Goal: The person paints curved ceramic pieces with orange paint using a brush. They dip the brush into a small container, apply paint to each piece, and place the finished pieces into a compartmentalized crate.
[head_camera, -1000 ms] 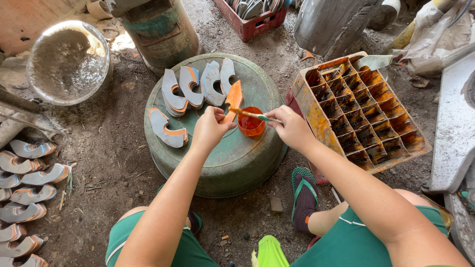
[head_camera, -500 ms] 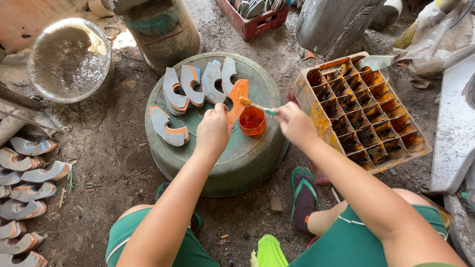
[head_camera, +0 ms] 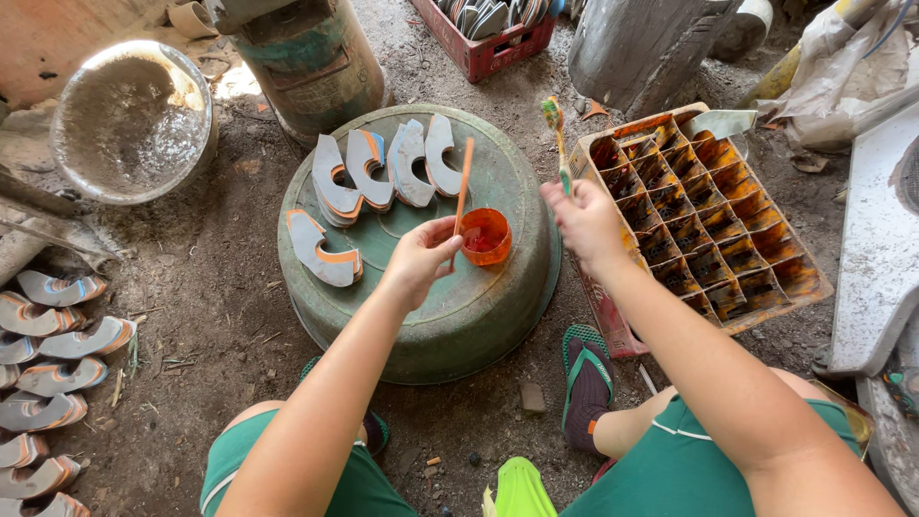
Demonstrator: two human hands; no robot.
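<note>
Left hand (head_camera: 419, 260) pinching a thin curved piece (head_camera: 462, 188) by its lower end, held edge-on and upright just above the small orange cup (head_camera: 485, 236), probably so the narrow rim faces the brush and drips fall near the paint. Right hand (head_camera: 584, 218) closed around the handle of a toothbrush-like brush (head_camera: 554, 134), bristles up and raised clear of the cup, well apart from the piece.

Cup standing on an upturned green basin (head_camera: 498, 316) used as a worktop: round, worn, scuffed, with raised rings on its flat bottom. Translucent orange plastic for the cup, wet red-orange paint inside. Four finished-looking curved pieces (head_camera: 383, 168) overlapping in a row along the far side of the basin, one more (head_camera: 321, 251) lying apart at the left, likely spread out to dry without the painted edges touching. Grey, flat, hook-shaped, matte faces with orange rims, some with a blue streak.

At the right, a tilted divided crate (head_camera: 708, 215), leaning against the basin, its cardboard-like cells stained deep orange. On the dirt floor at the left, a column of similar pieces (head_camera: 57, 335) laid out. Beyond, a dented metal bowl (head_camera: 129, 120) with water, a rusty drum (head_camera: 311, 57) and a red crate (head_camera: 493, 33).
</note>
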